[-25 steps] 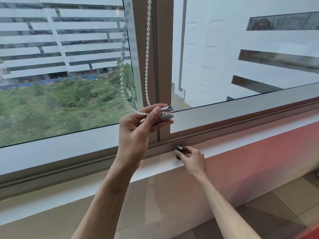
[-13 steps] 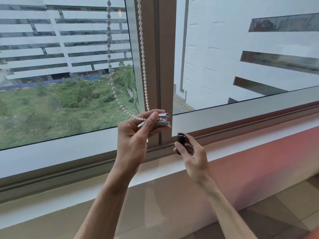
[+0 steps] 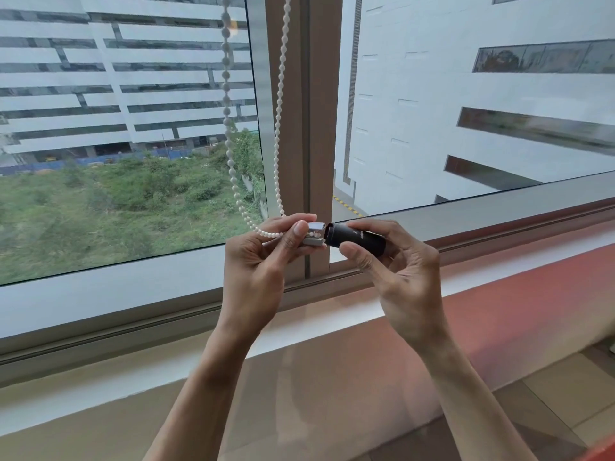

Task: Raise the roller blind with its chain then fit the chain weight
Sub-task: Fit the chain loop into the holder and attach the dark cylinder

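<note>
A white bead chain (image 3: 279, 128) hangs in a loop down the window's middle post. Its lowest part runs into a small silver clip (image 3: 315, 233), the inner piece of the chain weight, which my left hand (image 3: 263, 261) pinches between thumb and fingers. My right hand (image 3: 396, 271) holds a black cylindrical sleeve (image 3: 356, 239) lying sideways, its open end touching the right end of the silver clip. The roller blind itself is out of view above.
The brown window post (image 3: 309, 94) stands right behind the chain. A white sill (image 3: 332, 322) runs below the glass, with a beige and red wall under it. Tiled floor (image 3: 565, 394) shows at the lower right.
My right hand lifted the black sleeve from the sill up to the silver clip, and now its end meets the clip. My left hand stayed around the clip and chain.
</note>
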The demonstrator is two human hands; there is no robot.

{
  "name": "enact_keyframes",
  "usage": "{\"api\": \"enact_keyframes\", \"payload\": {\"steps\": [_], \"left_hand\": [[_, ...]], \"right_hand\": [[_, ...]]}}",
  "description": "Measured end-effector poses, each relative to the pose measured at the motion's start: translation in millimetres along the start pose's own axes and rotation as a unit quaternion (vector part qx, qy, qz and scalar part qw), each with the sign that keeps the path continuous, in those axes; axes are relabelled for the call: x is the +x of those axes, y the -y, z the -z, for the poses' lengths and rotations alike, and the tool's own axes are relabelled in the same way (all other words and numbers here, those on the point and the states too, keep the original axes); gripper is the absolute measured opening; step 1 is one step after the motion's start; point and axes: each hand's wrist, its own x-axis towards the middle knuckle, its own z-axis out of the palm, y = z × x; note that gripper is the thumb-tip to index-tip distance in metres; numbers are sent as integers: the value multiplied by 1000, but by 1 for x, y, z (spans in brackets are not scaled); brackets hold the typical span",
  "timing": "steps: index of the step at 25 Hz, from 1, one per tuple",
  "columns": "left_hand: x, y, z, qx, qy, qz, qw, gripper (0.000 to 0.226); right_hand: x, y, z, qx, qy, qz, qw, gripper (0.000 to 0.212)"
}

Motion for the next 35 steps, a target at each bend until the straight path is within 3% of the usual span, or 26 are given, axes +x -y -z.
{"api": "enact_keyframes", "payload": {"steps": [12, 21, 35], "left_hand": [[-14, 7, -11, 108, -42, -53, 992, 17], [-13, 7, -13, 105, -67, -41, 991, 18], [-7, 20, -20, 138, -52, -85, 985, 23]], "right_hand": [[-8, 15, -4, 81, -87, -49, 992, 21], [-11, 19, 1, 97, -48, -108, 988, 22], [-13, 17, -4, 122, -81, -121, 982, 16]]}}
